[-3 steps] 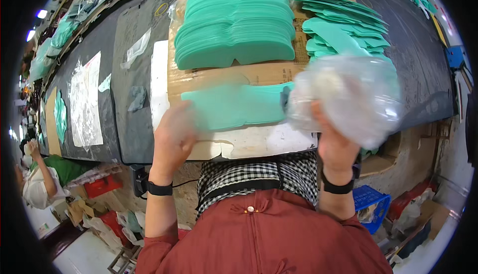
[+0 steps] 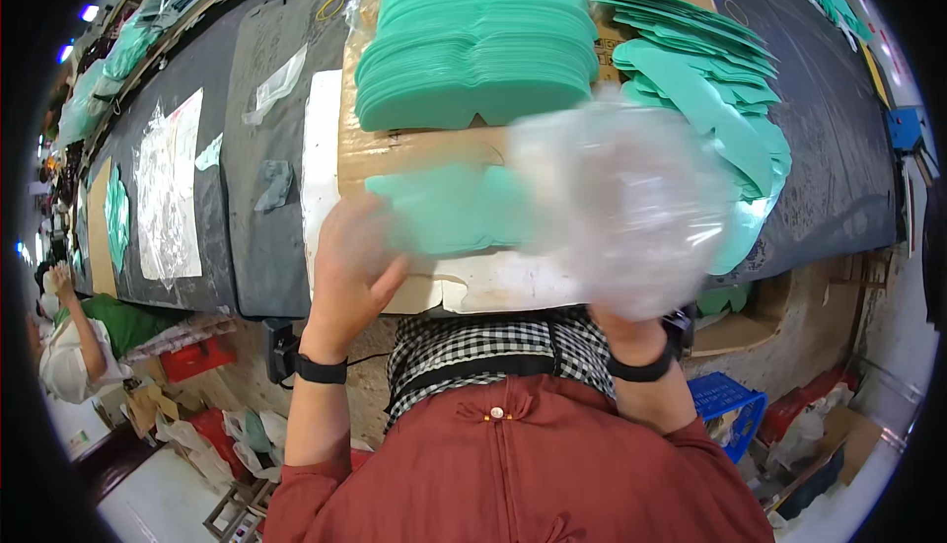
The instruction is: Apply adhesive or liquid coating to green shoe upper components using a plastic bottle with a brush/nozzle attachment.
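My left hand (image 2: 355, 257) rests at the left end of a short stack of green foam-like sheets (image 2: 444, 213) near the table's front edge. Its thumb stands apart, pointing right; the fingertips blur over the sheets. My right hand (image 2: 629, 334) grips a crumpled clear plastic bag (image 2: 641, 213), smeared by motion, which hides most of the fingers and covers the right end of the short stack. Beyond lies a large packed pile of the same notched green pieces (image 2: 473, 50), on brown cardboard (image 2: 424, 153).
Loose green pieces (image 2: 700, 99) are heaped at the right. A white board (image 2: 523, 282) lines the table's front edge. Plastic scraps (image 2: 276, 89) and a plastic-covered sheet (image 2: 170, 193) lie leftward on the dark table. A blue crate (image 2: 730, 405) stands below right. Another person (image 2: 84, 341) sits far left.
My right hand has swept left and nearer to me with the plastic bag, uncovering some loose green pieces at the right. My left hand stays by the short stack, its thumb now further out.
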Available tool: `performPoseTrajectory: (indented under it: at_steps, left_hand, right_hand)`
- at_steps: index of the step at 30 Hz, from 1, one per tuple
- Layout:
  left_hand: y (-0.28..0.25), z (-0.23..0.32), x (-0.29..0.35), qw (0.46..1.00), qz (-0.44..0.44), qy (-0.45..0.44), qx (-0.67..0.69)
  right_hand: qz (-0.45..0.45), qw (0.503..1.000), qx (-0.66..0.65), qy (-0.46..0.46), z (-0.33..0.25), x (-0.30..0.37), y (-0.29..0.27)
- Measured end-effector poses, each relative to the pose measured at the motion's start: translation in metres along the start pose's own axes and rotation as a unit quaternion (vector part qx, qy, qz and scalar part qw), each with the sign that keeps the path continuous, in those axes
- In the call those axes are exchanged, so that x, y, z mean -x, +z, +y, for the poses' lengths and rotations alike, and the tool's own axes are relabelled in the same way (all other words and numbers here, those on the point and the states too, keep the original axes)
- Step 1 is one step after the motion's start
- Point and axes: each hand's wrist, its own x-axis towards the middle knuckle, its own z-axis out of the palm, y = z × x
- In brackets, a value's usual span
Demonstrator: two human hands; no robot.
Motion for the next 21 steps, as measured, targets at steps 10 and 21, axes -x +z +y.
performPoseTrajectory:
  at_steps: [10, 21]
  left_hand:
    - [0.019, 0.005, 0.013, 0.993, 0.096, -0.072, 0.007]
    - [0.011, -0.011, 0.040, 0.986, 0.125, -0.109, -0.023]
  right_hand:
    - [-0.019, 0.959, -0.260, 0.107, -0.006, -0.030, -0.024]
    - [-0.072, 0.961, -0.266, 0.026, -0.064, -0.084, -0.007]
